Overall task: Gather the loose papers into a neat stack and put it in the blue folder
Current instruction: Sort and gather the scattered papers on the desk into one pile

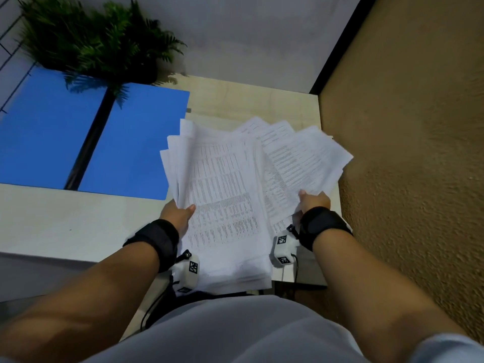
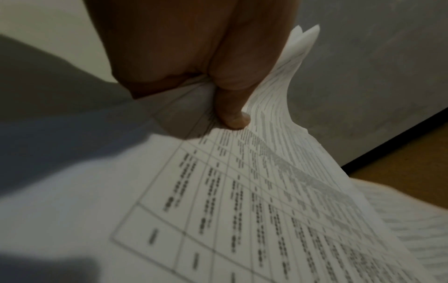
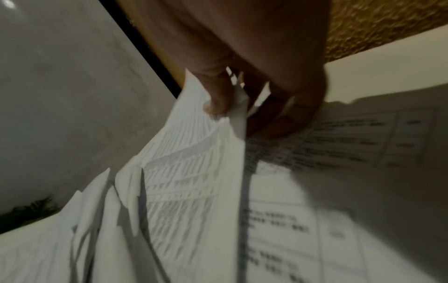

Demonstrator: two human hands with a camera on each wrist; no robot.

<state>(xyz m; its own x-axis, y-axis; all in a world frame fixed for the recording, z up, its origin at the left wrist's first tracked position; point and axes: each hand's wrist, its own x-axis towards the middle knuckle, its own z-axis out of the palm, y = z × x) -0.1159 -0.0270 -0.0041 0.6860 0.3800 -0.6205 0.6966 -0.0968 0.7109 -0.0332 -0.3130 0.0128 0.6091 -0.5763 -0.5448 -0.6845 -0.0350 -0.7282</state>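
**Both hands grip an uneven sheaf of papers beside the open folder**

At the far left, the folder (image 1: 44, 132) lies open and flat on the table (image 1: 65, 221), its two blue leaves split by a dark spine. A plant (image 1: 86, 45) stands at its far edge, fronds hanging over the spine.

Just right of the folder, the papers (image 1: 230, 195) are held up over the table's right end, fanned and out of line, their far corners splayed. The sheets carry printed tables.

The left hand (image 1: 178, 213) grips the sheaf's left edge: in the left wrist view the thumb (image 2: 232, 107) presses down on the top sheet, the fingers tucked beneath and hidden. The right hand (image 1: 313, 201) holds the right edge; in the right wrist view its fingers (image 3: 218, 90) are curled, pinching several loose sheets between them.

Further right is a textured brown wall (image 1: 406, 153).
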